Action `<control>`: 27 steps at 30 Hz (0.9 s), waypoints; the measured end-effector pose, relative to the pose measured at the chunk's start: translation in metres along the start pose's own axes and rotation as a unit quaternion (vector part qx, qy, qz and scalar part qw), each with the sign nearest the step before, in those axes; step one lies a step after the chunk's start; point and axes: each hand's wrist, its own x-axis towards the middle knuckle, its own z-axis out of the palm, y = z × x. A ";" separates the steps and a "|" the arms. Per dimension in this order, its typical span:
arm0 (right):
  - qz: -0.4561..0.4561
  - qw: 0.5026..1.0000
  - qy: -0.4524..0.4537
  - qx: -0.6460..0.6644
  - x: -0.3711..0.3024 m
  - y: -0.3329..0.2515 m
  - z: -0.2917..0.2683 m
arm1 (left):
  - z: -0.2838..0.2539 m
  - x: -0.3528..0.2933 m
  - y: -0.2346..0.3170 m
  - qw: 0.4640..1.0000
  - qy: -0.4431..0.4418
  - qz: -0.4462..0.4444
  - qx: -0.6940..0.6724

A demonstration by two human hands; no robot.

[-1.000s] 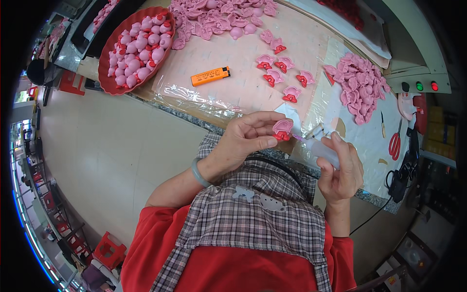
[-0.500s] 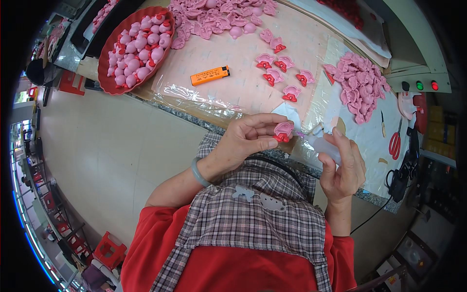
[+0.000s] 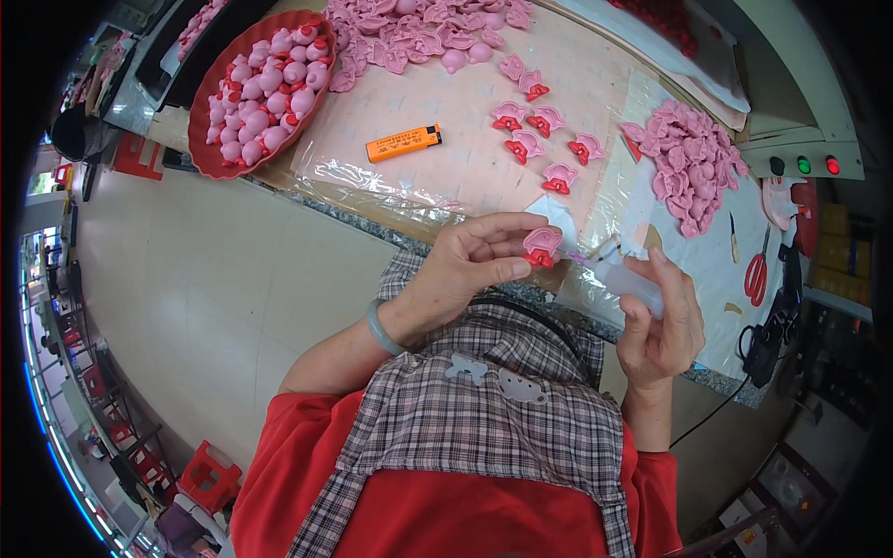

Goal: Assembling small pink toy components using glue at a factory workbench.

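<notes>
Between the thumb and fingers of my left hand (image 3: 479, 253) is a small pink moulded plastic piece (image 3: 542, 242) with a red bow-shaped part along its lower edge. My right hand (image 3: 663, 321) grips a translucent white squeeze bottle (image 3: 631, 284), tilted so its thin purple nozzle (image 3: 579, 258) points left at the piece. The tip is close to the piece; whether it touches I cannot tell. Beyond my hands, several pink pieces with red parts (image 3: 560, 177) lie spread on the table.
A red scalloped bowl (image 3: 198, 139) of pink-and-red balls stands at the far left. Loose pink pieces lie heaped at the back (image 3: 400, 37) and right (image 3: 693, 163). An orange lighter (image 3: 403, 143) lies mid-table. Red-handled scissors (image 3: 756, 279) and a small knife (image 3: 733, 237) are at the right.
The bottle in my right hand has shifted slightly right and down. The pink piece in my left hand is turned a little more upright. Both grips stay the same.
</notes>
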 end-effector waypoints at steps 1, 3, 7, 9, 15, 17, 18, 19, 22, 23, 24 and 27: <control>0.008 1.000 0.010 0.011 -0.001 0.000 0.000 | 0.000 0.000 -0.001 1.000 0.004 0.003 -0.007; 0.012 1.000 0.010 0.020 -0.002 -0.002 0.000 | -0.001 0.001 -0.002 1.000 0.008 0.007 -0.014; 0.007 0.999 0.007 0.037 -0.002 -0.004 0.003 | -0.001 0.000 -0.001 1.000 -0.003 -0.001 -0.016; 0.003 0.999 0.005 0.035 -0.001 -0.005 0.004 | -0.001 0.000 -0.001 1.000 -0.004 -0.003 -0.015; -0.006 1.000 -0.003 0.031 0.000 -0.006 0.004 | -0.002 0.000 -0.002 1.000 -0.013 -0.006 -0.012; -0.009 1.000 -0.005 0.029 0.000 -0.006 0.004 | 0.000 0.000 -0.002 1.000 -0.002 0.005 -0.029; -0.009 1.000 -0.006 0.028 -0.001 -0.006 0.004 | 0.000 0.000 -0.002 1.000 -0.002 0.005 -0.029; -0.009 1.000 -0.006 0.027 -0.001 -0.006 0.005 | 0.000 0.000 -0.002 1.000 -0.005 0.004 -0.029; -0.012 1.000 -0.014 0.022 -0.002 -0.005 0.004 | 0.000 0.001 -0.002 1.000 -0.007 0.002 -0.029; -0.012 1.000 -0.013 0.022 -0.001 -0.005 0.003 | 0.000 0.001 -0.002 1.000 -0.007 0.002 -0.028; -0.009 0.999 -0.021 0.024 -0.002 -0.005 0.003 | -0.001 0.001 -0.002 1.000 -0.007 0.002 -0.028; 0.006 0.999 -0.010 0.039 -0.002 -0.003 0.004 | -0.003 0.000 -0.001 1.000 -0.013 -0.005 -0.013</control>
